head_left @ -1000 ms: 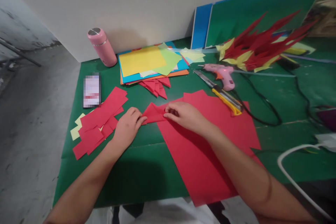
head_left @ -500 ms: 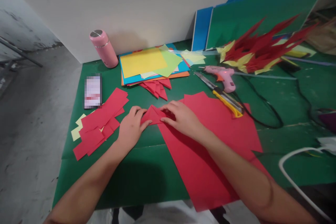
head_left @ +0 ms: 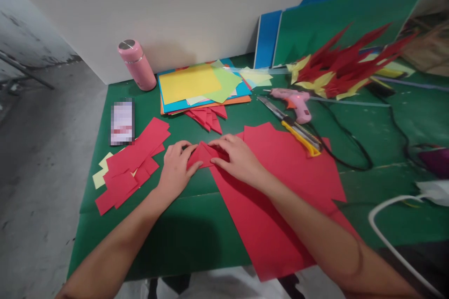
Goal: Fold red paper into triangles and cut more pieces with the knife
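Folded red paper (head_left: 200, 155), kinda triangular, sits mid worktop (head_left: 182, 233), right by far-left corner of big red sheets (head_left: 280, 182). Left hand (head_left: 175, 164) pinching its left end, right hand (head_left: 239, 158) pinching right end, thumbs on near side. Red strips (head_left: 131, 166) piled left, pink glue gun (head_left: 298, 103) plus yellow cutter (head_left: 304, 139) far right, pink flask (head_left: 138, 69) far left.

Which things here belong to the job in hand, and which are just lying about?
Likely part of it:
folded red piece, between left hand and right hand
large red sheets
red strips
folded red points
coloured paper stack
pointed red and yellow paper
utility knife and glue gun, both unheld

Seemingly just lying about:
pink flask
phone-like object
white cable
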### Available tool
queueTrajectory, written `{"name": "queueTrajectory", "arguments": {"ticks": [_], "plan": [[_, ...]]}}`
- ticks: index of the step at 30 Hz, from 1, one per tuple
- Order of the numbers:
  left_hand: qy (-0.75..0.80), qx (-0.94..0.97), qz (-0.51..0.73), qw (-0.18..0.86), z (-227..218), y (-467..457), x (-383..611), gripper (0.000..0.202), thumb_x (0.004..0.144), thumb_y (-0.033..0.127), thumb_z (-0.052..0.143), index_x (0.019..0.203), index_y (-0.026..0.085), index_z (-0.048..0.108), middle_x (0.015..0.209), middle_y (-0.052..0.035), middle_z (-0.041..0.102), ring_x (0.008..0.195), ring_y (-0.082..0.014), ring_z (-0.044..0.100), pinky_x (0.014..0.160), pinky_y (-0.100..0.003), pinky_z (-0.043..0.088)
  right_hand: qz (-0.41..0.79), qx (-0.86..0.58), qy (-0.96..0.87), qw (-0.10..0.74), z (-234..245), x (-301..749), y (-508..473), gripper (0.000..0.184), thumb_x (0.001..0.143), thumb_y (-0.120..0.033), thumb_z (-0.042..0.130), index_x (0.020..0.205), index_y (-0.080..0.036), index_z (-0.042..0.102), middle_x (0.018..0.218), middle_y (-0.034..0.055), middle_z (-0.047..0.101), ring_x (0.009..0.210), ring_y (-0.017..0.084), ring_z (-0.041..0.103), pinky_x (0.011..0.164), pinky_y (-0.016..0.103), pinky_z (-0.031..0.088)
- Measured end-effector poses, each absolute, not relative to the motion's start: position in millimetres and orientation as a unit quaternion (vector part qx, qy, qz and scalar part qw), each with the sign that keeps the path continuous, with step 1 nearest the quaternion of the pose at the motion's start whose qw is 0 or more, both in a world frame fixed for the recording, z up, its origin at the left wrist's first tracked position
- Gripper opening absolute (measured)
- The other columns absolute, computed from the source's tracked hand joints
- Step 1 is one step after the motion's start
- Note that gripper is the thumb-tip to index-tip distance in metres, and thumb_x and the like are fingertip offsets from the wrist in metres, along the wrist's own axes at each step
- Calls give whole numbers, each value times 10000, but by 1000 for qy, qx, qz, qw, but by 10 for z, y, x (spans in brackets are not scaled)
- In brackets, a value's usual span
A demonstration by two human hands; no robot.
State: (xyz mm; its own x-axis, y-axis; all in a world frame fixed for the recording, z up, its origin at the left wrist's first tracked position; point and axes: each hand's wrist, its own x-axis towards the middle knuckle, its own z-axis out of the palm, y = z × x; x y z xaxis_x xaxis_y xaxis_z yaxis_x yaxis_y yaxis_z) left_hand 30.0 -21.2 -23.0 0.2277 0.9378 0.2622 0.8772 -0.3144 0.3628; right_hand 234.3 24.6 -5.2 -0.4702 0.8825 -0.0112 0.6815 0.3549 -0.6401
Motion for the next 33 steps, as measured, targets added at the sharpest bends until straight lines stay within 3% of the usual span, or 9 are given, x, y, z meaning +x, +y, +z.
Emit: {"name": "queueTrajectory", "arguments": {"ticks": [7,11,17,27,33], "plan": [[581,778,219,102,-208,-216,307,299,904,330,636,1166,190,602,1154,-106,610,1072,-272,556,936,-427,439,320,-471,-805,165,-67,2327,265,264,829,-195,672,1089,-222,638,1062,82,649,1025,254,571,893,407,464],[591,772,215,94,-201,-232,322,366,903,352,633,1232,199,581,1230,-122,578,1136,-290,519,970,-452,424,317,-457,-815,161,-82,2328,274,222,826,-187,656,1045,-225,647,1008,76,662,989,253,578,880,417,453],[579,785,189,114,-185,-226,319,329,934,340,582,1228,192,584,1256,-111,589,1143,-283,512,979,-448,418,314,-477,-802,176,-52,2297,231,382,832,-228,637,1212,-216,601,1116,106,616,1075,274,549,922,431,458],[580,786,193,96,-183,-242,335,408,918,402,603,1275,208,569,1310,-131,557,1178,-305,496,999,-472,398,332,-441,-820,151,-93,2298,252,306,852,-221,612,1156,-244,635,1150,93,624,1104,291,548,958,480,433],[571,792,185,115,-162,-239,326,304,931,393,589,1171,209,611,1260,-104,605,1138,-287,515,985,-458,402,279,-470,-815,192,-71,2234,176,401,883,-361,621,1255,-214,591,1218,135,577,1165,315,517,987,488,437]]}}
